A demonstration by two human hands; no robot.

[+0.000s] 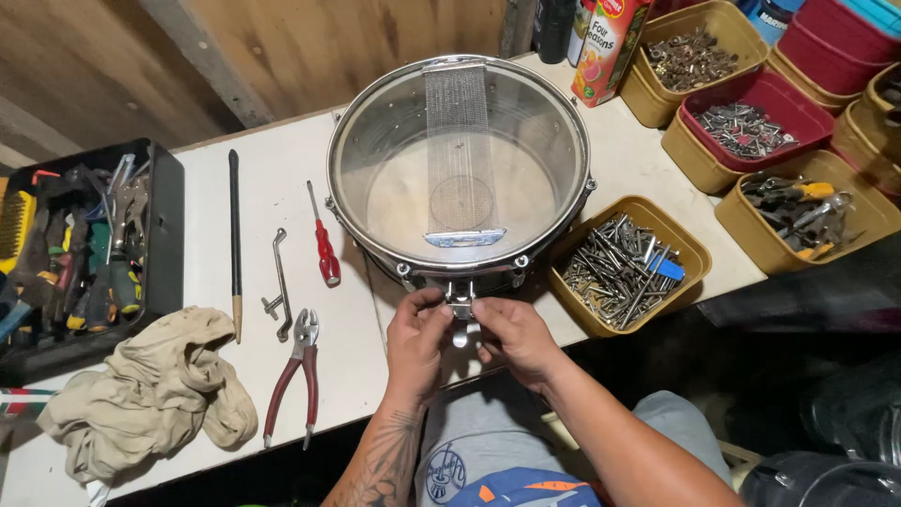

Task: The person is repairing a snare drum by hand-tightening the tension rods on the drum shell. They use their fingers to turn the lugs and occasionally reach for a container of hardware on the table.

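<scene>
Head view shows your left hand (419, 330) and right hand (511, 336) pinching a small shiny metal lever (461, 302) on the round silver drum (458, 169), which sits on the white desk (272, 202).

Your left hand (418, 333) and your right hand (511, 336) sit close together in front of you, nearly meeting at the fingertips. Both forearms rise from the lower edge of the view and converge, the left one coming almost straight up, the right one slanting in from the lower right. Your left forearm carries a dark tattoo near the wrist. The backs of both hands face up toward you. Your left thumb and fingers (434, 305) are curled inward into a pinch. Your right fingers (484, 315) bend the same way, knuckles raised, wrist slightly cocked outward.
</scene>
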